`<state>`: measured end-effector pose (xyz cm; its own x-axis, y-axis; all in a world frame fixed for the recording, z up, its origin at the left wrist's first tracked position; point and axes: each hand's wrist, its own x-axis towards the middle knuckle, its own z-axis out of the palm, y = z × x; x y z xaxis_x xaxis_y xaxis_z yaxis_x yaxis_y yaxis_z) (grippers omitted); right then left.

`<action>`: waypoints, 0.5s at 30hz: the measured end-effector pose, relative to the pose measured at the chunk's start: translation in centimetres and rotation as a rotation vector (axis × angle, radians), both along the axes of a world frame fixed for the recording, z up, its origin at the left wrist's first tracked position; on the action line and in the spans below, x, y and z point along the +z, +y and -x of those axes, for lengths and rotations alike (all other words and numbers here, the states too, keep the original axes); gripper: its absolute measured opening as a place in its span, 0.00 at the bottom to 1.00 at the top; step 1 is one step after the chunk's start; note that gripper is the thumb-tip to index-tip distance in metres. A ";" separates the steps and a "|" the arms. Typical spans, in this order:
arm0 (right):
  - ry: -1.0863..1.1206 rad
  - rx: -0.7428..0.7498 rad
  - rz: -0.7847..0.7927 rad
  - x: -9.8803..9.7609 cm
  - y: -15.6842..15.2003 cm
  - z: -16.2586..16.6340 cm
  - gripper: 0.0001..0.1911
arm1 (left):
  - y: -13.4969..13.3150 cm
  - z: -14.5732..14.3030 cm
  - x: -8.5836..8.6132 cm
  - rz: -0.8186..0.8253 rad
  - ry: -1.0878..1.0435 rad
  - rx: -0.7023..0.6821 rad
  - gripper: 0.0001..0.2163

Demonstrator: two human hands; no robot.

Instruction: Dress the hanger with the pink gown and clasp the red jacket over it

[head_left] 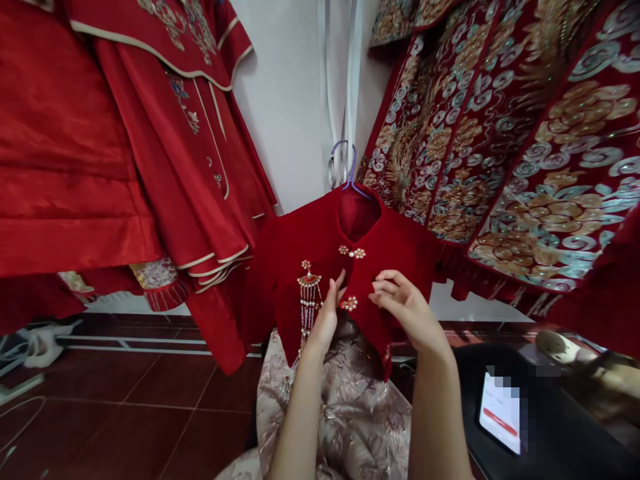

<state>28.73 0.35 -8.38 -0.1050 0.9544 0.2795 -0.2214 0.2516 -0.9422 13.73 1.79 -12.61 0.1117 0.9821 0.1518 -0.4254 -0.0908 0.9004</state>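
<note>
Left-hand fingers (335,297) straight, right-hand fingers (400,287) bent but parted, both before cropped red velvet jacket (400,247) with pearl-flower clasp (350,304), mid-frame.

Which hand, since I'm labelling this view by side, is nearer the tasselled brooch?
Left. The left hand is right beside the tasselled brooch; the right hand is farther off, across the red jacket's front opening.
</note>
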 end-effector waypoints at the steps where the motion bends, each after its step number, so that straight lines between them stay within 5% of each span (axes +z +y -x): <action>1: -0.011 -0.002 -0.023 0.1 -0.2 0.1 0.19 | -0.1 -0.1 -0.1 0.010 -0.021 0.035 0.22; 7: -0.291 -0.175 -0.157 -0.7 0.1 2.7 0.14 | -0.8 1.8 0.7 -0.012 -0.121 0.332 0.19; 15: -0.249 0.005 -0.052 -2.3 0.8 6.4 0.22 | -1.0 2.8 0.6 -0.084 0.064 0.459 0.13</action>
<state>22.29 1.10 -10.68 -0.1817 0.9387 0.2928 0.0140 0.3002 -0.9538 10.90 0.82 -12.05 -0.3193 0.9169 0.2394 -0.2686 -0.3298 0.9050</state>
